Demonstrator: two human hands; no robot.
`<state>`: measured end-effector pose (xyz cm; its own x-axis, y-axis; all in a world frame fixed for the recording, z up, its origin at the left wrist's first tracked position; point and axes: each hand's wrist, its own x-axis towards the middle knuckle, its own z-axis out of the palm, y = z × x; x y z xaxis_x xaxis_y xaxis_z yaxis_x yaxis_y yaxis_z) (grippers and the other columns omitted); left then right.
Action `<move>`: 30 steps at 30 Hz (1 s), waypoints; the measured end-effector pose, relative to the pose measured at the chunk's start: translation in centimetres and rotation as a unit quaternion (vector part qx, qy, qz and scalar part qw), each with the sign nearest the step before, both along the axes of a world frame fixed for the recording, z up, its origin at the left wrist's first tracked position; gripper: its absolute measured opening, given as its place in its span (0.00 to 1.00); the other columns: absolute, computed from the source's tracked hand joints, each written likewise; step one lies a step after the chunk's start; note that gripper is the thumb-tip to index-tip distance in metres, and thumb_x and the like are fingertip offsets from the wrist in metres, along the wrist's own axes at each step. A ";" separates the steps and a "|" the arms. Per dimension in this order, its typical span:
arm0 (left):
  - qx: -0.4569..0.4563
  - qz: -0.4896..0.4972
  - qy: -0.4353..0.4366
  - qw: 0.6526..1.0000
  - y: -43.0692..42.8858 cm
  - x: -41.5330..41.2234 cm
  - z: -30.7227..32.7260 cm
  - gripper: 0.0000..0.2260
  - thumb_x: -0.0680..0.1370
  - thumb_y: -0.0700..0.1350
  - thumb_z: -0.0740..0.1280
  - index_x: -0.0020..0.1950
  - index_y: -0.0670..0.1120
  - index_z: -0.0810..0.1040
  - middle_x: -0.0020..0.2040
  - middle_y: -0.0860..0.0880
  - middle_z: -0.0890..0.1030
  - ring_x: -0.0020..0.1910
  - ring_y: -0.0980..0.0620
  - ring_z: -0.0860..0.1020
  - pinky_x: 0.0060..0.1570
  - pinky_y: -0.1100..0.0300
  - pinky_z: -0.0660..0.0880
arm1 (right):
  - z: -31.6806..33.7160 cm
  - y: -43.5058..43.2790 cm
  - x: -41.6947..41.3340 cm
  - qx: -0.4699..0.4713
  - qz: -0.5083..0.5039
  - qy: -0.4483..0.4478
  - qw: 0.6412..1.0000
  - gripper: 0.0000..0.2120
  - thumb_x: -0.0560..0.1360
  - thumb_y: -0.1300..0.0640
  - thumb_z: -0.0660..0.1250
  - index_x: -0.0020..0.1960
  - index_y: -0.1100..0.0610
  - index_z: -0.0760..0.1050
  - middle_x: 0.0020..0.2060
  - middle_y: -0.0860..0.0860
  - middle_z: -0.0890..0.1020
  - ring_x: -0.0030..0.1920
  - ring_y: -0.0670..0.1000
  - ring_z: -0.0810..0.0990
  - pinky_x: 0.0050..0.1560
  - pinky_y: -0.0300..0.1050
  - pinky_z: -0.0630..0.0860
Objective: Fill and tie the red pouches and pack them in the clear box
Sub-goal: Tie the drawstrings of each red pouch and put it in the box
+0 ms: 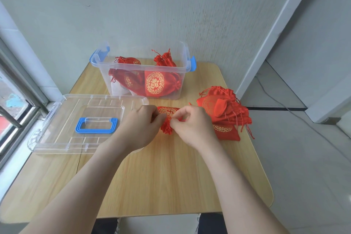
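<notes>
A red pouch (168, 113) with gold print lies between my hands at the table's middle. My left hand (141, 125) grips its left side. My right hand (191, 126) pinches its gathered neck and drawstring. Most of the pouch is hidden by my fingers. The clear box (98, 64) with blue latches stands open at the back, with several tied red pouches (154, 82) inside. A pile of flat red pouches (226, 113) lies at the right, just beyond my right hand.
The clear lid (62, 119) with a blue handle (96, 125) lies flat at the left, overhanging the wooden table (167, 176). A window frame runs along the left. A wall stands behind the box. The table's right edge drops to the floor.
</notes>
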<state>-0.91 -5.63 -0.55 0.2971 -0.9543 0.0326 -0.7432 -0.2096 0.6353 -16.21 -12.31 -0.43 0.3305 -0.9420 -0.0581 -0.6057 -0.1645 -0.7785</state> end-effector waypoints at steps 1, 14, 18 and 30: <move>-0.004 0.007 0.012 1.000 0.0 0.0 0.1 0.19 0.85 0.52 0.64 0.36 0.46 0.74 0.32 0.50 0.77 0.34 0.48 0.75 0.36 0.52 0.71 | 0.1 0.0 0.0 0.003 0.004 -0.012 1.000 0.01 0.72 0.53 0.75 0.44 0.49 0.85 0.31 0.42 0.81 0.31 0.42 0.79 0.32 0.38 0.70; -0.006 0.115 0.401 0.909 -0.8 -0.4 0.2 0.17 0.82 0.50 0.72 0.47 0.35 0.81 0.30 0.48 0.74 0.28 0.52 0.70 0.41 0.51 0.72 | 0.8 0.0 0.0 0.014 0.030 -0.052 0.998 0.05 0.73 0.54 0.74 0.40 0.49 0.88 0.23 0.39 0.78 0.26 0.40 0.75 0.27 0.31 0.68; -0.026 0.135 0.505 0.852 -0.8 -1.0 1.0 0.12 0.82 0.43 0.72 0.52 0.32 0.80 0.30 0.49 0.77 0.26 0.54 0.72 0.37 0.57 0.72 | 0.6 0.0 0.1 0.013 0.018 -0.064 0.998 0.02 0.72 0.54 0.75 0.41 0.50 0.86 0.24 0.42 0.78 0.25 0.41 0.74 0.27 0.33 0.68; 0.024 0.062 0.457 0.887 -0.1 -1.3 1.8 0.17 0.87 0.55 0.63 0.49 0.44 0.78 0.35 0.48 0.77 0.33 0.51 0.74 0.38 0.56 0.72 | 1.6 0.6 0.4 0.090 0.021 -0.187 0.978 0.06 0.77 0.52 0.71 0.48 0.52 0.86 0.40 0.55 0.88 0.43 0.54 0.86 0.50 0.52 0.82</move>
